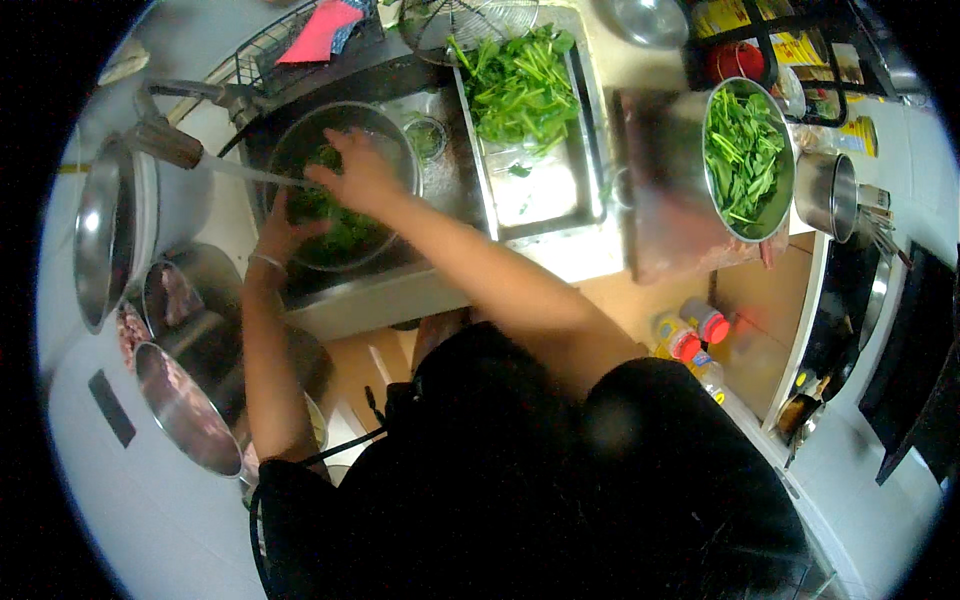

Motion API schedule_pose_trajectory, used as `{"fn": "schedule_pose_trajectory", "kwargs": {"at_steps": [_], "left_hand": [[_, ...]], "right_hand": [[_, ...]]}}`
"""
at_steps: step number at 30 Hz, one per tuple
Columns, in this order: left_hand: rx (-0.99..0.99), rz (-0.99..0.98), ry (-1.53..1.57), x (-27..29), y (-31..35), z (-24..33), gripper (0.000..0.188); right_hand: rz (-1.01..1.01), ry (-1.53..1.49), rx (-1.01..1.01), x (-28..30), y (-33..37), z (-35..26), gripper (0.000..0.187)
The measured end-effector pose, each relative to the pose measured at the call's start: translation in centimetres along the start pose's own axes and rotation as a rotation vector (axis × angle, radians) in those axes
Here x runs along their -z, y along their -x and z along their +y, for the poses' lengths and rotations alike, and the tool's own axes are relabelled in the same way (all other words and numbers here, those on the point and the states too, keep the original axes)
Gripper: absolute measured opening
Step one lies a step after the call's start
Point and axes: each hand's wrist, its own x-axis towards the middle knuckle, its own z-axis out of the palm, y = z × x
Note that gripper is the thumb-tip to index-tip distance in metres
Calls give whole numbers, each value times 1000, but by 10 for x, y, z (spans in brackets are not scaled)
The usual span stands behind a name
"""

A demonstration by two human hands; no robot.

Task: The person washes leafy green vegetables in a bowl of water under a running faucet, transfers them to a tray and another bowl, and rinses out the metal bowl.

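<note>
A round metal bowl (405, 150) stands in the sink at the left, with leafy greens (345, 232) in its lower part. From the tap (170, 145) a stream of water runs into it. My right hand (362, 175) reaches over the bowl from the right, fingers spread under the stream. Low on the bowl's left side is my left hand (288, 238), its fingers apart beside the greens and slightly blurred. To the right, a rectangular metal tray (530, 205) has a heap of greens (520, 90) at its far end.
A metal pot (715, 170) of cut greens sits on a cutting board (650, 230) at the right, beside a saucepan (828, 195). Pots (190, 410) stand at the lower left. A wire strainer (470, 25) lies behind the sink. Red-capped jars (690, 340) stand below the counter.
</note>
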Motion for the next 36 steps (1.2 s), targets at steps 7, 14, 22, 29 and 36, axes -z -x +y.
{"fn": "schedule_pose_trajectory", "kwargs": {"at_steps": [7,14,22,29,36], "left_hand": [[-306,331,171,13,-94,-118,44],[-277,227,535,6,-112,-11,24],[-114,239,-69,-6,-96,-20,33],[-149,115,-558,-71,-37,-45,49],[130,80,-562,-92,-41,-62,56]], "right_hand": [[-83,82,-70,136,54,93,14],[-261,1157,51,189,48,208,24],[-403,1182,-32,182,47,199,19],[-421,1047,99,180,82,174,56],[-611,923,186,181,83,190,47]]}}
